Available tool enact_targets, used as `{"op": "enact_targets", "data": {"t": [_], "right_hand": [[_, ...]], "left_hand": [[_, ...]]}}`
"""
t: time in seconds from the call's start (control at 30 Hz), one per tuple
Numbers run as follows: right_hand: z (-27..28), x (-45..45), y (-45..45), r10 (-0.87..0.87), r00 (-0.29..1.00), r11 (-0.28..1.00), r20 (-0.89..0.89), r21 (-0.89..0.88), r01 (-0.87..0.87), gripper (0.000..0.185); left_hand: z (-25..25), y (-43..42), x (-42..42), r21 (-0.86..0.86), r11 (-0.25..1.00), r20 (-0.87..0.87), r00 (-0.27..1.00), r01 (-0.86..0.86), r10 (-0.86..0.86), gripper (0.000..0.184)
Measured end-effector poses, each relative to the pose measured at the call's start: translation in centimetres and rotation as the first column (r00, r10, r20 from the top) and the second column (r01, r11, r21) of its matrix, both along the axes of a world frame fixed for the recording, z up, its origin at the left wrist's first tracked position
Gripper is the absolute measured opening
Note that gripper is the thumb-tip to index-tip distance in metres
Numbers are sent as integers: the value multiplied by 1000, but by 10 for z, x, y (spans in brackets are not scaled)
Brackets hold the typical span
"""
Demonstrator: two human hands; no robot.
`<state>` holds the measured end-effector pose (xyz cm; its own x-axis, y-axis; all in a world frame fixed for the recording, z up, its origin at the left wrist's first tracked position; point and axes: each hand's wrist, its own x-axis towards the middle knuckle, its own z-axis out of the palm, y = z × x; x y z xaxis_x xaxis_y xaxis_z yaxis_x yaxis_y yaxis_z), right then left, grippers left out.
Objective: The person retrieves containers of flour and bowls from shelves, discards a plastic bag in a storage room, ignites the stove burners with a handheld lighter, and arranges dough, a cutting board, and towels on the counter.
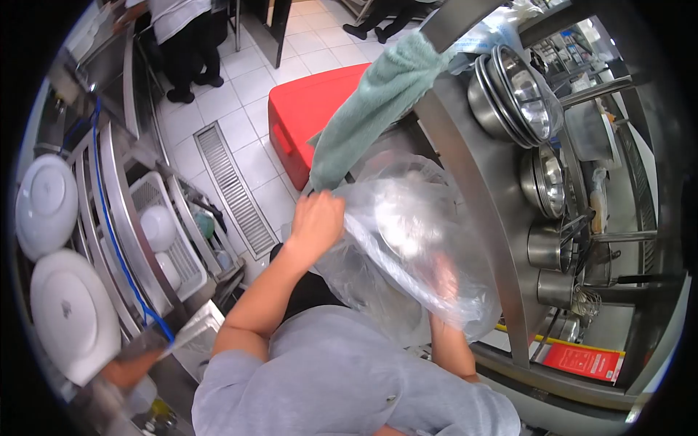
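Observation:
My left hand (318,224) is closed on the gathered edge of a large clear plastic bag (411,225). Behind the plastic is my right hand (445,277), its forearm entering the bag's near right side; the film and its glare blur the fingers. The bag is puffed out and wrinkled in front of my body. A bright, pale, shiny area shows through it, but I cannot make out what lies inside. Just beyond my left hand hangs a green cloth (378,102), its lower end close to my knuckles.
A red box (309,102) stands on the tiled floor ahead. Steel bowls (502,98) and pots (549,243) sit on the metal shelf at right. White plates (73,312) and a crate (193,240) are at left. Two other people stand farther off.

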<state>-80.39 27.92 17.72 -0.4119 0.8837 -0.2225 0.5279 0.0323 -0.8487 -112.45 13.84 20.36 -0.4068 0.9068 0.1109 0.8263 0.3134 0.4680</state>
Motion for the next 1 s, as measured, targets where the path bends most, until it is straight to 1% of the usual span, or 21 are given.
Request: {"op": "enact_targets", "data": {"t": [0.03, 0.1, 0.13, 0.2, 0.27, 0.33, 0.37, 0.43, 0.47, 0.5, 0.57, 0.6, 0.67, 0.7, 0.73, 0.77, 0.8, 0.83, 0.87, 0.93, 1.0], "right_hand": [[1, 7, -3, 118, 968, 975, 220, 159, -155, 30], [13, 18, -26, -91, 993, 992, -72, -93, 84, 21], [25, 21, -44, -227, 955, 953, -189, -244, 178, 17], [47, 28, -80, -519, 790, 783, -328, -553, 285, 8], [57, 39, -102, -480, 834, 805, -272, -514, 296, 3], [61, 58, -120, -300, 913, 819, -276, -565, 98, 4], [64, 56, -134, -310, 923, 813, -228, -566, 134, 7], [50, 69, -149, -243, 951, 800, -192, -594, 85, 7], [44, 72, -157, -193, 968, 779, -160, -624, 52, 7], [44, 64, -167, -198, 974, 773, -112, -629, 84, 8], [26, 56, -182, -147, 986, 756, -79, -652, 60, 7], [14, 54, -186, -117, 992, 737, -46, -674, 56, 6], [-22, 43, -192, -144, 989, 697, 47, -704, 134, 10], [-30, 25, -198, -126, 991, 650, 38, -751, 111, 15], [-96, 53, -176, 364, 925, 894, 112, -322, -312, 16], [-108, 46, -171, 611, 774, 791, 166, -168, -588, 13], [-114, 34, -168, 765, 599, 613, 238, 16, -790, 11], [-132, 8, -166, 425, 903, 835, -64, -356, -419, 10], [-143, -17, -168, -114, 983, 672, -144, -740, -30, 9], [-170, -40, -157, -169, 959, 768, -226, -641, -16, 11], [-193, -57, -136, -198, 962, 748, -186, -663, 25, 10]], "left_hand": [[1, 1, 1, 65, 995, 36, 997, -72, 70, 6], [1, 5, -1, 141, 971, 103, 978, -194, 180, 11], [-1, 8, -2, 154, 958, 132, 966, -243, 223, 14], [-7, 14, -11, 22, 988, 240, 961, -150, 140, 32], [-35, 38, -14, -64, 998, 395, 918, -4, 29, 45], [-25, 38, -4, -104, 980, 651, 756, 170, -62, 62], [-51, 52, 2, -61, 976, 713, 693, 210, -104, 74], [-51, 46, 16, -46, 968, 830, 549, 249, -102, 85], [-19, 25, 30, -78, 962, 886, 460, 261, -53, 84], [-5, 21, 51, -20, 959, 932, 354, 284, -85, 95], [12, 11, 109, 241, 904, 926, 195, 353, -323, 125], [26, 1, 140, 232, 875, 895, 260, 425, -363, 133], [25, 0, 204, 395, 842, 832, 247, 366, -497, 132], [25, -1, 233, 485, 831, 826, 167, 273, -538, 125], [22, -1, 254, 560, 810, 808, 98, 175, -581, 119], [23, -9, 259, 558, 811, 810, 95, 178, -578, 119], [26, -18, 260, 522, 831, 831, 104, 193, -547, 114], [26, -25, 258, 486, 849, 850, 112, 210, -514, 109], [21, -33, 254, 485, 847, 852, 104, 218, -514, 109], [9, -58, 237, 634, 771, 745, 220, 60, -630, 94], [-11, -81, 189, 564, 787, 752, 237, 251, -615, 73]]}}
